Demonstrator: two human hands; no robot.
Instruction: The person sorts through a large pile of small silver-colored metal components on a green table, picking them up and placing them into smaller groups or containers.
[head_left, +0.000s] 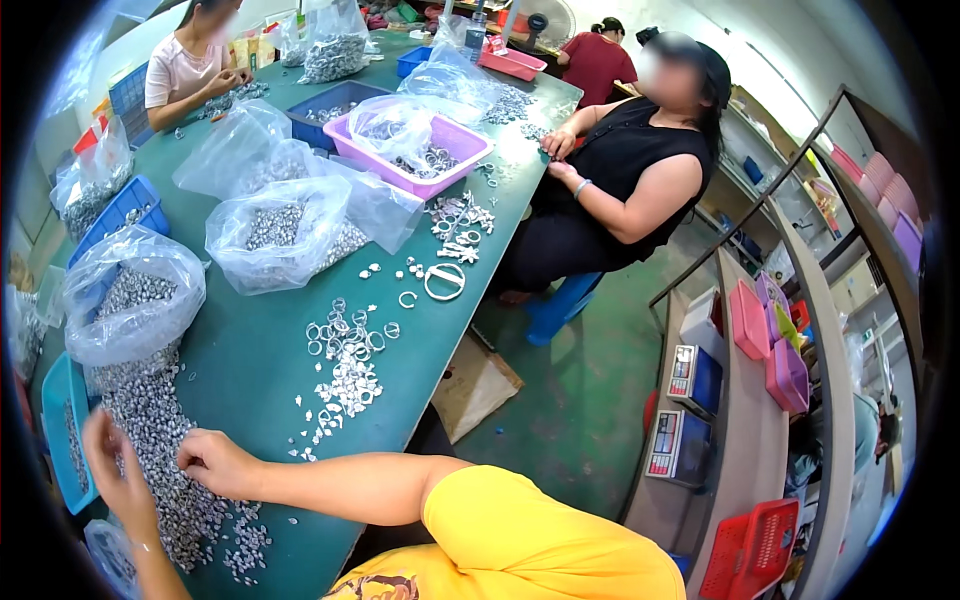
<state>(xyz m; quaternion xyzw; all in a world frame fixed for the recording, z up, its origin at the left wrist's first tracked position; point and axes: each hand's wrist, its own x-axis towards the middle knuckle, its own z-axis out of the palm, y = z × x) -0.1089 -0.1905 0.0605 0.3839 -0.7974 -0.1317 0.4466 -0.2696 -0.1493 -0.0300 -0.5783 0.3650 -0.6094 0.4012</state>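
A big heap of small silver metal pieces (150,405) spills toward me from a clear plastic bag (135,335) at the left of the green table (270,390). Over the heap's left side, my left hand (118,475) is raised with its fingers apart, slightly smeared, and nothing shows in it. My right hand (218,464) rests at the heap's right edge, its fingers curled in a pinch; whatever lies between the fingertips is too small to make out. To the right of it lie loose silver rings (345,335) and a patch of small pale metal pieces (348,385).
A teal tray (75,450) stands left of the heap. Farther back are another open bag of pieces (275,235), a pink bin (410,150) and a blue bin (330,110). A person in black (640,170) sits along the right edge; another (190,65) sits far left.
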